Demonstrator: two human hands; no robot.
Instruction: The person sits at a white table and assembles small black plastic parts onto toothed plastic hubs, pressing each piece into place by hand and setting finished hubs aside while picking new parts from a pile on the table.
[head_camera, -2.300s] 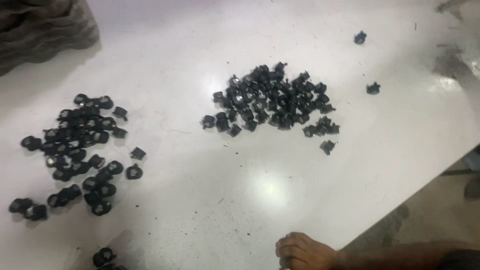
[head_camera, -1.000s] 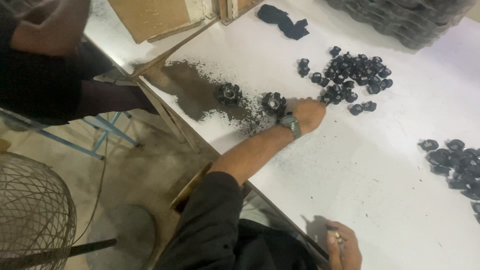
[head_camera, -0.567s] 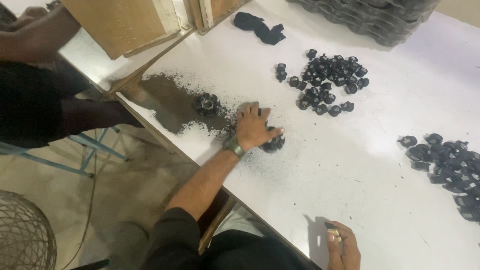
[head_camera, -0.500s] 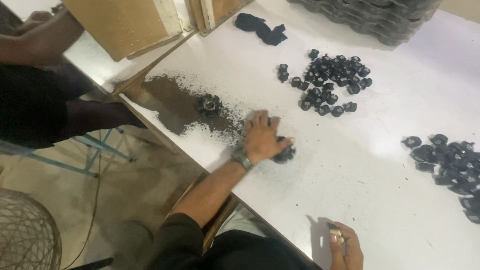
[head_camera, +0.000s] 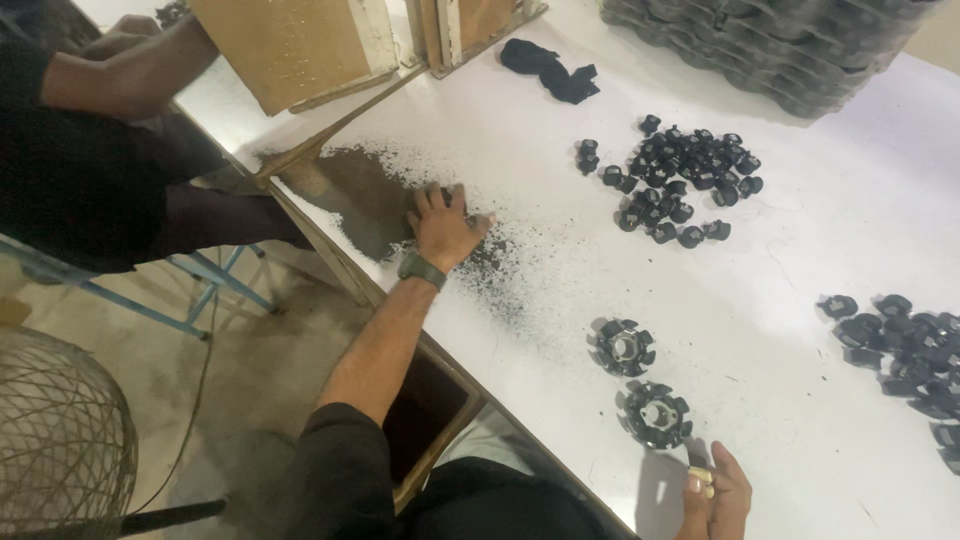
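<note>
Head view, looking down on a white worktop (head_camera: 800, 300). Left hand (head_camera: 443, 228) laid flat, palm down, fingers spread, on a patch of dark grit (head_camera: 350, 190) near the worktop's left edge; grip wide, nothing seen held, though a small dark piece seemed to peek out beside the fingers, too hidden to tell. Green-strapped watch (head_camera: 421, 270) on that wrist, dark sleeve pushed up past the elbow. Right hand (head_camera: 718, 495) low at the near edge, fingers curled close together around something small and pale; grip narrow, contents too small to name. Just above that hand, two black toothed rings (head_camera: 640, 380) lying flat on the worktop, one just beside the other, apart from both hands. Farther back, a heap of small black parts (head_camera: 680, 180); a second heap (head_camera: 905, 340) at the right edge, well apart from the first. Black cloth (head_camera: 555, 72) near the far side, beside two wooden boxes (head_camera: 300, 45). Stack of dark moulded trays (head_camera: 770, 45) at the far right corner. Another person's arm (head_camera: 110, 75) at upper left, resting by the boxes. Wire basket (head_camera: 60, 430) on the floor at lower left.
</note>
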